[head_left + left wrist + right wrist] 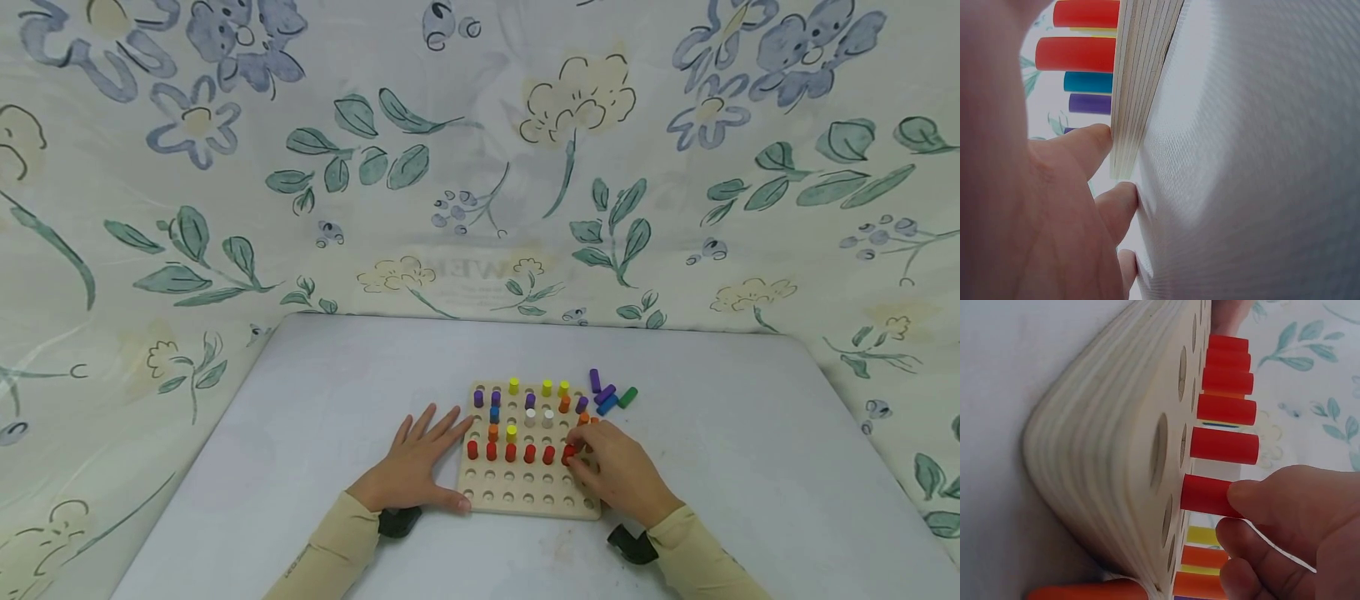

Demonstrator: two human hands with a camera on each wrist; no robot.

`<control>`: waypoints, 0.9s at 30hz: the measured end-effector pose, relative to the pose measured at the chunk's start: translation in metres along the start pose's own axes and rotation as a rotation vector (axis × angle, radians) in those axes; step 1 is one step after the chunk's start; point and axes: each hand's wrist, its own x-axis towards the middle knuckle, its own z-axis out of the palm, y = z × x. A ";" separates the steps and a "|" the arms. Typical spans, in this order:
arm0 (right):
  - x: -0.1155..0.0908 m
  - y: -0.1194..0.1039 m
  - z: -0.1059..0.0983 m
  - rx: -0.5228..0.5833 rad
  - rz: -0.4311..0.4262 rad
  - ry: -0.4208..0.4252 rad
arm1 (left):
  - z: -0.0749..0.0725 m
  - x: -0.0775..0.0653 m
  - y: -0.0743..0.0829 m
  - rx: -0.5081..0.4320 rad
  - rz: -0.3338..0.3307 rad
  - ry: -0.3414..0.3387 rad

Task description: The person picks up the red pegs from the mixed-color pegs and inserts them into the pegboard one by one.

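A wooden pegboard point(525, 509) lies on the table with a row of red pegs point(510, 452) standing across it. My right hand point(626, 471) pinches the rightmost visible red peg point(1204, 494) between thumb and fingers, its lower end at the board. My left hand point(412, 467) rests spread at the board's left side, with the thumb and a finger touching its edge. Behind the red row stand yellow, purple, blue, white and orange pegs. The right hand hides part of the board's right side in the head view.
Loose purple, blue and green pegs point(628, 397) lie beyond the board's back right corner. An orange peg point(1085, 591) lies beside the board in the right wrist view. Two rows of holes at the board's front show bare. Flowered cloth point(480, 167) hangs behind the white table point(337, 367).
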 end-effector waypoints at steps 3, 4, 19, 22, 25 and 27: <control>0.000 0.000 -0.001 0.000 -0.008 -0.003 | 0.000 0.000 0.000 -0.002 0.000 0.000; 0.000 0.001 -0.001 0.001 -0.009 -0.005 | 0.000 0.000 0.000 0.000 -0.003 -0.001; 0.003 0.017 -0.021 0.010 0.026 0.048 | -0.001 -0.001 0.001 -0.007 0.014 -0.009; 0.003 0.021 -0.024 0.002 0.017 0.066 | -0.001 0.000 0.001 -0.005 0.015 -0.009; 0.002 0.023 -0.027 -0.005 0.016 0.064 | -0.001 0.000 0.000 -0.002 0.015 -0.006; 0.002 0.024 -0.030 -0.012 0.019 0.053 | 0.000 0.000 0.000 0.003 0.013 -0.007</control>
